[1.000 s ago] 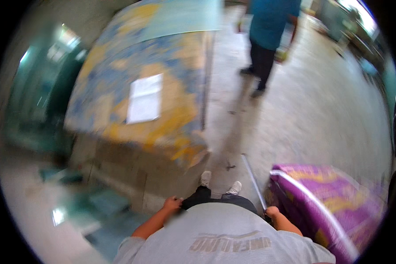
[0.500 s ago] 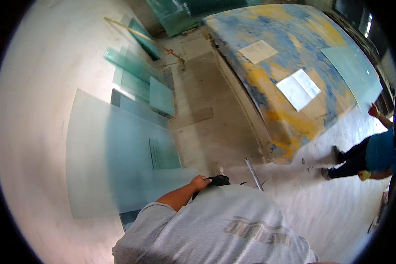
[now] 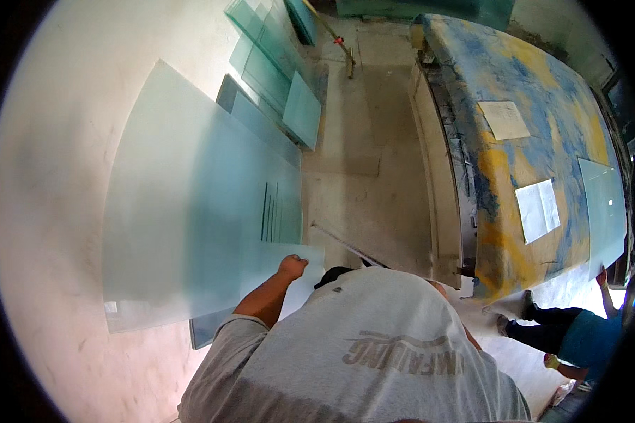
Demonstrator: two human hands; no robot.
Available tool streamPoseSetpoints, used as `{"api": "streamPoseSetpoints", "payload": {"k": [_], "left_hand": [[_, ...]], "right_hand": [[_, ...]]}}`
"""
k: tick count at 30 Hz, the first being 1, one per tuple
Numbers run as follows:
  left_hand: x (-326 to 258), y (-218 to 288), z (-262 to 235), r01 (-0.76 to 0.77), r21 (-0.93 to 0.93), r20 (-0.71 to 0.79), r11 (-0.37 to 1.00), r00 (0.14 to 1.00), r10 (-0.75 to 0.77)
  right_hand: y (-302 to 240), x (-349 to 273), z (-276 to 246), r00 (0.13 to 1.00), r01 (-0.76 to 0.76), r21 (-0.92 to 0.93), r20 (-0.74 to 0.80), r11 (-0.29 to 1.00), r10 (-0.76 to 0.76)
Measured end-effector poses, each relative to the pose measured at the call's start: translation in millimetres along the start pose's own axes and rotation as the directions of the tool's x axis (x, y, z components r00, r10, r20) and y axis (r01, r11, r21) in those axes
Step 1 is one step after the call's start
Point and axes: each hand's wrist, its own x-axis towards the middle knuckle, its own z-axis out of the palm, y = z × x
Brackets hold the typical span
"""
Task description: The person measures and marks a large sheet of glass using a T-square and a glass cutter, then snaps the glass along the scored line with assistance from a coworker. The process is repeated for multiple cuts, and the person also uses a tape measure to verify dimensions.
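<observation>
My left hand is closed over a pale frosted glass sheet low at the left, its fingers curled. Whether it grips the sheet or something small is hidden. Beside it, a large frosted glass sheet leans against the wall, with several narrow glass panes by its right edge. My right hand is out of sight behind my grey shirt; only slivers of that arm show. A thin metal strip juts forward past my waist; what holds it is hidden.
More glass panes lean farther along the wall, near a yellowish rod. Across the aisle stands a table with a blue-and-yellow stained top, bearing paper sheets and a glass pane. A co-worker touches that pane.
My left hand has left the black thing at my waist and moved left and forward to the glass. The metal strip now points up-left. The view has turned, putting the table farther right.
</observation>
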Motion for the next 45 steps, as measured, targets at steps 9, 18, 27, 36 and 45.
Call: {"api": "streamPoseSetpoints", "payload": {"k": [9, 18, 27, 36, 45], "left_hand": [[-74, 37, 58, 0.173, -0.168, 0.186, 0.971, 0.972, -0.141], [-170, 113, 181, 0.368, -0.272, 0.135, 0.889, 0.929, -0.344], [-225, 50, 131, 0.601, -0.629, -0.124, 0.493, 0.549, -0.827], [-235, -128, 69, 0.751, -0.536, -0.218, 0.386, 0.319, -0.922], [-228, -211, 115, 0.803, -0.408, -0.031, 0.435, 0.463, -0.886]], "right_hand": [[-20, 43, -64, 0.996, 0.060, -0.191, 0.082, 0.980, -0.045], [14, 113, -98, 0.887, 0.393, -0.396, 0.401, 0.830, -0.229], [-127, 10, -114, 0.940, 0.320, -0.663, 0.313, 0.677, -0.138], [-81, 25, -56, 0.778, 0.571, -0.821, 0.533, 0.019, -0.332], [-83, -64, -24, 0.954, 0.299, -0.590, 0.202, 0.750, -0.221]]}}
